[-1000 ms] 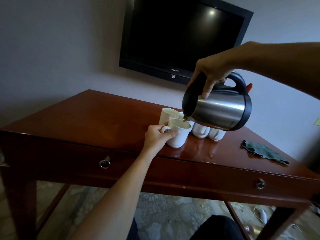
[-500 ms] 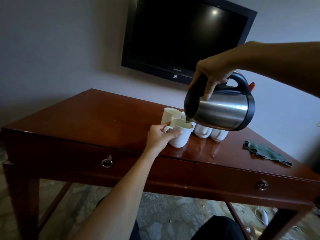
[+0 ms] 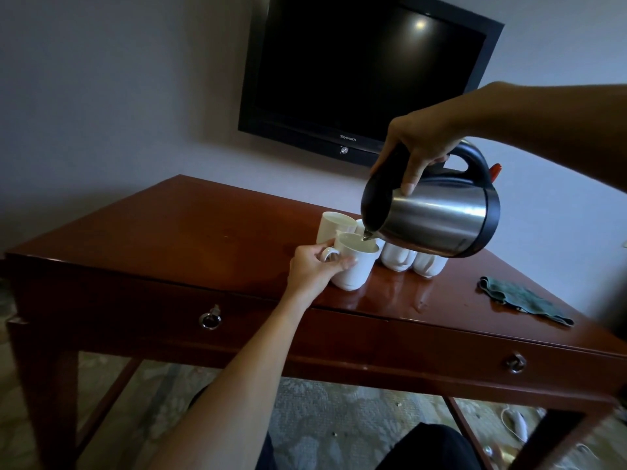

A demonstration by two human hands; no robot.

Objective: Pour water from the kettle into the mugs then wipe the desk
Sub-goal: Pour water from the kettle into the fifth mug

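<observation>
Pouring is under way: the right hand (image 3: 422, 140) grips the black handle of the steel kettle (image 3: 437, 222), fingers curled round it and thumb laid down onto the metal body. The kettle is tipped well over to the left, held in the air above the desk (image 3: 190, 232), with its spout just over the rim of the front mug (image 3: 356, 262).

That mug stands upright near the desk's front edge, about midway along it. The left hand (image 3: 312, 269) holds it by the handle side, fingers curled round the handle and thumb pressed against the white wall.

Just behind it, toward the back edge, a second mug (image 3: 330, 227) stands upright and open. To the right, under the kettle's body, two more mugs (image 3: 412, 262) sit close together; their tops are hidden by the kettle, so which way up they stand cannot be told.

A green cloth (image 3: 522, 300) lies crumpled near the desk's right end, well apart from the mugs. A few wet glints show on the wood in front of the right-hand mugs.

A dark TV (image 3: 366, 69) hangs on the wall behind the desk.
</observation>
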